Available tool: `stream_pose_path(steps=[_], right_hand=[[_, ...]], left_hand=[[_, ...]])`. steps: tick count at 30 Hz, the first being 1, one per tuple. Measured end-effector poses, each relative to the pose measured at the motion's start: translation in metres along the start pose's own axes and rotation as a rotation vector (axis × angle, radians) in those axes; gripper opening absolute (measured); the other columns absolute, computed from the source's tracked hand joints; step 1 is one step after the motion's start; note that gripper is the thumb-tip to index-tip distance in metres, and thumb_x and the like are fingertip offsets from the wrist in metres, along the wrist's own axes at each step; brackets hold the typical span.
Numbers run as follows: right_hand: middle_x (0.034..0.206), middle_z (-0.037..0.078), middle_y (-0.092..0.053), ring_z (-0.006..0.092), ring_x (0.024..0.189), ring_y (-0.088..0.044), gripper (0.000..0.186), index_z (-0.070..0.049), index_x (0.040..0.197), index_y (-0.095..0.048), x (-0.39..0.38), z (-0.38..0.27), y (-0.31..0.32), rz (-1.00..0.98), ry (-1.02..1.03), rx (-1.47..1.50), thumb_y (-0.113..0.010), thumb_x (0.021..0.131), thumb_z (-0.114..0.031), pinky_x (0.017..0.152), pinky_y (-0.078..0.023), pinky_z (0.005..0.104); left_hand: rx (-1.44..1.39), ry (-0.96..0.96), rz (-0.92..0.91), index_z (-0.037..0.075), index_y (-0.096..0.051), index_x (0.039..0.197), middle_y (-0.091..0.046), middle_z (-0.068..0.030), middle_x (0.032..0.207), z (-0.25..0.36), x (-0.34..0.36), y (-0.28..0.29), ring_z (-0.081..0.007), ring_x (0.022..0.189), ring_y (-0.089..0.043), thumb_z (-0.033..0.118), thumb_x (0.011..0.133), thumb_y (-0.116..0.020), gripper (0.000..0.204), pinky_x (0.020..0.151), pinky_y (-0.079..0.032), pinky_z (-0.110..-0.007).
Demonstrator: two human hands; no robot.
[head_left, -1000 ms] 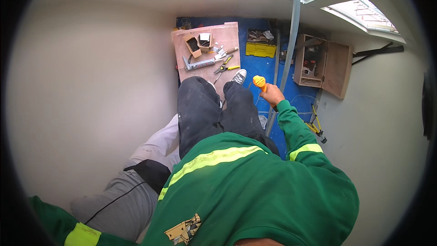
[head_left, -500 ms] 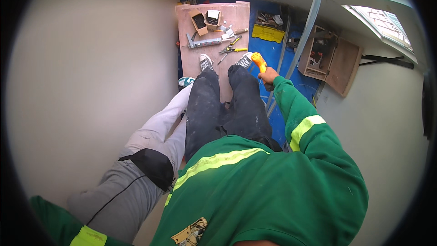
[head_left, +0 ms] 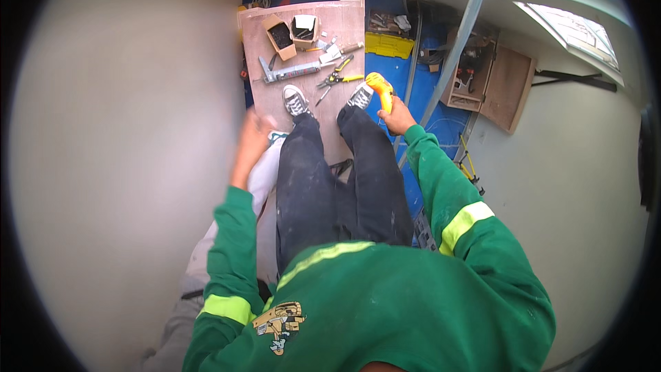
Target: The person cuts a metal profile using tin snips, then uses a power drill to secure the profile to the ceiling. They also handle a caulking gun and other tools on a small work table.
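My right hand (head_left: 397,117) grips the handle of a yellow, pistol-shaped power drill (head_left: 380,87), held out beside my right leg with its head pointing away from me. My left hand (head_left: 256,129) is raised in front of the pale wall on the left, near the other person's leg. Its fingers are smeared by motion, and I cannot make out anything in them. Beyond my shoes, on a pinkish wooden board (head_left: 330,17), lie a caulking gun (head_left: 296,71), yellow-handled snips (head_left: 337,78) and a thin pointed tool (head_left: 322,96).
Two cardboard boxes (head_left: 279,36) of dark small parts stand on the board. A yellow toolbox (head_left: 389,45) is on the blue floor (head_left: 392,69). A metal upright (head_left: 456,55) and an open wooden cabinet (head_left: 513,86) are at the right. Another person's grey-trousered leg (head_left: 196,269) is close on my left.
My left arm has swung up from the lower left, bringing the left hand into view. The drill in my right hand has shifted slightly left, and my view has turned a little.
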State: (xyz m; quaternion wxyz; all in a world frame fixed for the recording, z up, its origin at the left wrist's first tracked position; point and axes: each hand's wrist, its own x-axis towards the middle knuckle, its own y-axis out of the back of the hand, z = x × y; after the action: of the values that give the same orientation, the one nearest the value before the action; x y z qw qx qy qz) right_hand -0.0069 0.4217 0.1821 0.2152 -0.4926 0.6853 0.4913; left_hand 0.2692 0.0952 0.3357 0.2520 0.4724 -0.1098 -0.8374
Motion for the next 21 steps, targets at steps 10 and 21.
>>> stream_pose_path(steps=[10,21], right_hand=[[0.128,0.023,-0.062,0.0466,0.115,-0.066,0.039,-0.002,0.124,-0.055,0.237,-0.022,-0.088,0.139,0.243,-0.465,-0.065,0.088,-0.011,0.097,-0.055,0.0571],[0.124,0.034,-0.063,0.0521,0.116,-0.061,0.051,0.000,0.139,-0.047,0.370,0.001,-0.171,0.308,0.530,-0.196,-0.065,0.095,-0.015,0.097,-0.049,0.0578]], left_hand=[[-0.044,0.084,-0.207,0.012,-0.073,0.132,-0.071,-0.0160,0.134,-0.162,-0.030,-0.108,-0.0406,0.147,-0.047,0.039,0.095,-0.076,0.047,0.121,-0.036,-0.047],[-0.136,0.239,0.025,0.000,-0.072,0.125,-0.077,-0.0140,0.112,-0.167,-0.018,-0.108,-0.0249,0.108,-0.071,0.017,0.097,-0.075,0.033,0.100,-0.051,-0.036]])
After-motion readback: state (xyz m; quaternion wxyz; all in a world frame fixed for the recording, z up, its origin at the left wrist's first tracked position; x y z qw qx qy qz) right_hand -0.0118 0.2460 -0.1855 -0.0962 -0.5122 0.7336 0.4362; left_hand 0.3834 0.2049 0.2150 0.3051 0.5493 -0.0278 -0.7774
